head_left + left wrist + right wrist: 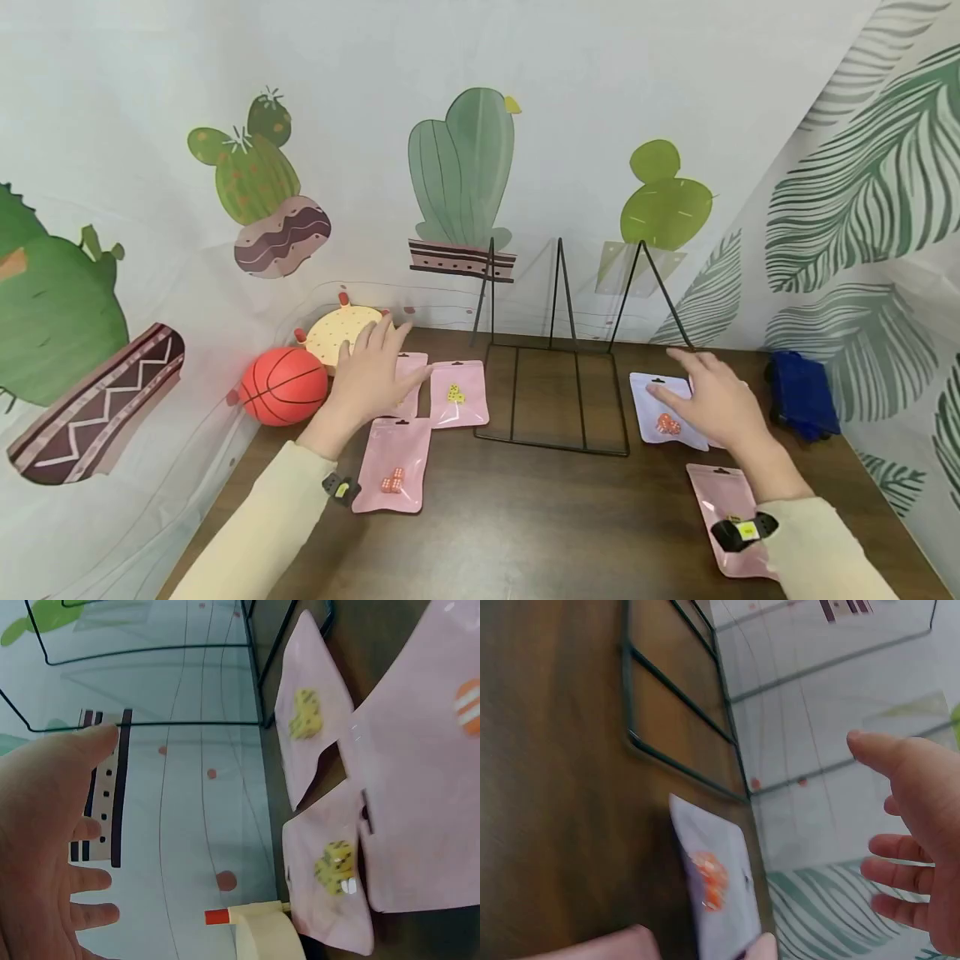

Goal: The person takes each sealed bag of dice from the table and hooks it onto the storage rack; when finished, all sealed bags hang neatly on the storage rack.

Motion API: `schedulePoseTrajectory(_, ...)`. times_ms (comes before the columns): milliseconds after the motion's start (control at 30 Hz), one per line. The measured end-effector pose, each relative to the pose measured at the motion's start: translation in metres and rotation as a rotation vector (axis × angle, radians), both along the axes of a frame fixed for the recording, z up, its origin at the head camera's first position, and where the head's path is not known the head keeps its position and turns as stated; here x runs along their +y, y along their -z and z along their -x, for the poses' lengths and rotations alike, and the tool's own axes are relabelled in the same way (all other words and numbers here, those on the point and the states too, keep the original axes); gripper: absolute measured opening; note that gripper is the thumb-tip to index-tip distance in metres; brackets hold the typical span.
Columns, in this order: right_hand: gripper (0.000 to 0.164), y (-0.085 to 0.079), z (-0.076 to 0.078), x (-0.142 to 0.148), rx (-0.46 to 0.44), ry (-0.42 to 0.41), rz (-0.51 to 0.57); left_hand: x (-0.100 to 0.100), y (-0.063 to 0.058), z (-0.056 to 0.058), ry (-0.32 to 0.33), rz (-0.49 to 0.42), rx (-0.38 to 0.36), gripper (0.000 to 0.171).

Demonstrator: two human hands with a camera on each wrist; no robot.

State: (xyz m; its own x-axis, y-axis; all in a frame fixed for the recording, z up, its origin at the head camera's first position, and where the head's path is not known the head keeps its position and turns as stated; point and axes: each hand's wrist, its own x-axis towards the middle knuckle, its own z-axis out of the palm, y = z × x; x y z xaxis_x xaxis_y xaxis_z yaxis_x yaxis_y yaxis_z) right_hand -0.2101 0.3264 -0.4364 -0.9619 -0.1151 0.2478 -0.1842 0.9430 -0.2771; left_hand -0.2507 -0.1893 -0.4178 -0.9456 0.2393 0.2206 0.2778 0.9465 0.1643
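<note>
My left hand [375,371] hovers with spread fingers over the pink pouches at the left, holding nothing. Under it, one pink pouch [408,400] is partly hidden; beside that lies a pink pouch with yellow dice [459,394]. Nearer the front is a pink pouch with orange dice [392,465]. On the other side my right hand [708,396], also empty with fingers extended, overlaps a pale lilac pouch with orange dice [660,408]. Another pink pouch [723,500] lies partly behind the right wrist. Between the hands stands a black wire rack [551,446] with upright triangular dividers.
A red basketball [283,386] and a cream round object with red-tipped pegs [341,329] sit at the left back. At the right back is a dark blue item [802,396]. A white cactus-print backdrop [570,100] rises behind the brown table [525,521].
</note>
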Motion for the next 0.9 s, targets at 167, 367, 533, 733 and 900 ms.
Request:
schedulePoseTrajectory(167,0.059,0.018,-0.014,-0.020,0.052,-0.067,0.058,-0.001,0.005,-0.022,-0.017,-0.036,0.021,0.085)
schedulePoseTrajectory(367,0.041,0.045,-0.031,-0.044,0.007,-0.082,0.111,-0.005,0.011,-0.043,-0.047,-0.096,0.018,0.085)
schedulePoseTrajectory(533,0.038,0.071,-0.044,-0.057,-0.077,-0.035,0.153,-0.011,0.025,-0.060,-0.071,-0.117,-0.039,0.088)
schedulePoseTrajectory(733,0.035,0.093,-0.051,-0.064,-0.119,-0.004,0.196,-0.018,0.044,-0.083,-0.123,-0.123,-0.131,0.096)
schedulePoseTrajectory(900,0.030,0.099,-0.053,-0.064,-0.147,0.007,0.220,-0.018,0.058,-0.100,-0.169,-0.115,-0.195,0.099)
